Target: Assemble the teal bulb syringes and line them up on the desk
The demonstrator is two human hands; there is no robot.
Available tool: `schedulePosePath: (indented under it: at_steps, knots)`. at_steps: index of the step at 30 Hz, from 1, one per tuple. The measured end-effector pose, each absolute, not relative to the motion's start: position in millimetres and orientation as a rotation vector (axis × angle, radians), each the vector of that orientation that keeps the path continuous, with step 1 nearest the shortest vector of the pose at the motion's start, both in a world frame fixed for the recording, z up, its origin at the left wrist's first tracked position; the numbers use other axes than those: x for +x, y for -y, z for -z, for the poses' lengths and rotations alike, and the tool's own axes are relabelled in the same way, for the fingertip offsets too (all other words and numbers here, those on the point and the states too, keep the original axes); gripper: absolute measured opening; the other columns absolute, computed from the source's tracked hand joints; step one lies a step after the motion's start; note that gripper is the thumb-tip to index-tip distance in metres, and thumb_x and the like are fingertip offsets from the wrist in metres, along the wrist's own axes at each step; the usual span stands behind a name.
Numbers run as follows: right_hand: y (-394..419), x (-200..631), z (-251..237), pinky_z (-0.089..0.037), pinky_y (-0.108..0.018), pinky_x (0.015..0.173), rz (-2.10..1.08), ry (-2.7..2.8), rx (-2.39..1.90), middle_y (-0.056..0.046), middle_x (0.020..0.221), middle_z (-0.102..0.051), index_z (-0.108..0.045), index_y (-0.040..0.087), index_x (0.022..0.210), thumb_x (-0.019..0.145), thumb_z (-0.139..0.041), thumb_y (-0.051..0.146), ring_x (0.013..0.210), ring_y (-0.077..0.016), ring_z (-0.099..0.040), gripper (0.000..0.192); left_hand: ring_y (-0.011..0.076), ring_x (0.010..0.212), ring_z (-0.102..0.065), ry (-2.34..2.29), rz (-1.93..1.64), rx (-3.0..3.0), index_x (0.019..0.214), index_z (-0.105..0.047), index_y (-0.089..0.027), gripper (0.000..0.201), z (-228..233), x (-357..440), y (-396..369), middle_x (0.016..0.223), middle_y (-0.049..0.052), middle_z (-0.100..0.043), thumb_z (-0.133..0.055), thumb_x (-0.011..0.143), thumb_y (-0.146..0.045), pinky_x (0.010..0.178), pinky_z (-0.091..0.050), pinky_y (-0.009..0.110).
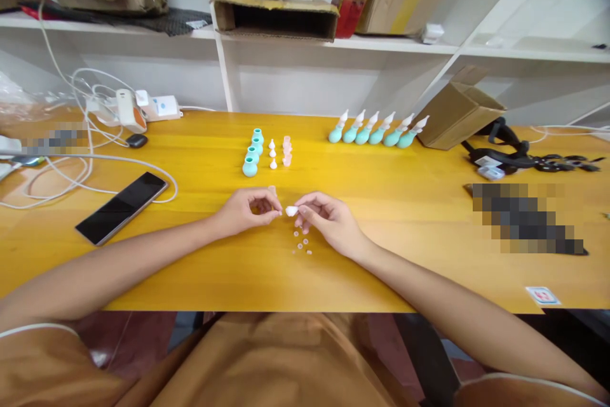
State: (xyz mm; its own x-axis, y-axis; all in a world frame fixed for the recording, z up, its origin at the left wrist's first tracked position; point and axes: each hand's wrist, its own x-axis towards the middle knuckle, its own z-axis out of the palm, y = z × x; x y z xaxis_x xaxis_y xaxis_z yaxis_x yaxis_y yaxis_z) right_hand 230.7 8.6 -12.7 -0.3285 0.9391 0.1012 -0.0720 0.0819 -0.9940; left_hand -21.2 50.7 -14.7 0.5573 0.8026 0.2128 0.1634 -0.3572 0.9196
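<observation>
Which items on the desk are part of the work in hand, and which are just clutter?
In use: white tip pinched between left hand and right hand; small rings; teal bulbs; spare white tips; pink pieces; assembled row.

Lying about: phone, power strip, cables, cardboard box.

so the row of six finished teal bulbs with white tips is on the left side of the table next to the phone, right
Not quite. The row of six teal bulbs with white tips lies on the right side of the table, beside the tilted cardboard box. The phone lies on the left, apart from them. The head view shows this.
</observation>
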Motion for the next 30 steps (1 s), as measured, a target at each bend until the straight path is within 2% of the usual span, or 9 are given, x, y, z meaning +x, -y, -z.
schedulePosePath:
  at_steps: [6,16,24,30]
  knots:
    - [-9,230,18,-0.065,-0.030,0.066,-1.409,1.446,-0.892,-0.002,0.084,-0.079,-0.072,0.022,0.104,0.091,-0.085,0.061,0.068,-0.0138,-0.073,0.043,0.0123,0.073,-0.065,-0.782,-0.869,1.843,0.095,-0.082,-0.017,0.015,16,-22,-51,0.090,0.005,-0.078,-0.082,0.091,-0.031,0.066,-0.048,0.024]
    - [-4,227,23,-0.067,-0.031,0.070,-1.404,1.416,-0.910,-0.002,0.084,-0.080,-0.072,0.022,0.103,0.091,-0.085,0.060,0.071,-0.0143,-0.075,0.042,0.0164,0.080,-0.070,-0.763,-0.891,1.894,0.090,-0.085,-0.018,0.016,15,-22,-51,0.088,0.008,-0.081,-0.086,0.088,-0.034,0.071,-0.052,0.027]
    - [-3,226,25,-0.065,-0.032,0.073,-1.416,1.417,-0.920,-0.003,0.087,-0.081,-0.072,0.023,0.100,0.090,-0.087,0.058,0.073,-0.0147,-0.074,0.040,0.0112,0.070,-0.063,-0.789,-0.883,1.811,0.091,-0.081,-0.016,0.020,14,-19,-48,0.085,0.004,-0.077,-0.086,0.088,-0.035,0.066,-0.049,0.024]
    - [-4,224,27,-0.063,-0.031,0.072,-1.430,1.388,-0.904,-0.003,0.085,-0.081,-0.071,0.023,0.099,0.089,-0.088,0.058,0.073,-0.0146,-0.074,0.041,0.0124,0.073,-0.065,-0.757,-0.866,1.816,0.090,-0.080,-0.015,0.020,12,-19,-48,0.086,0.005,-0.078,-0.085,0.088,-0.034,0.069,-0.052,0.025]
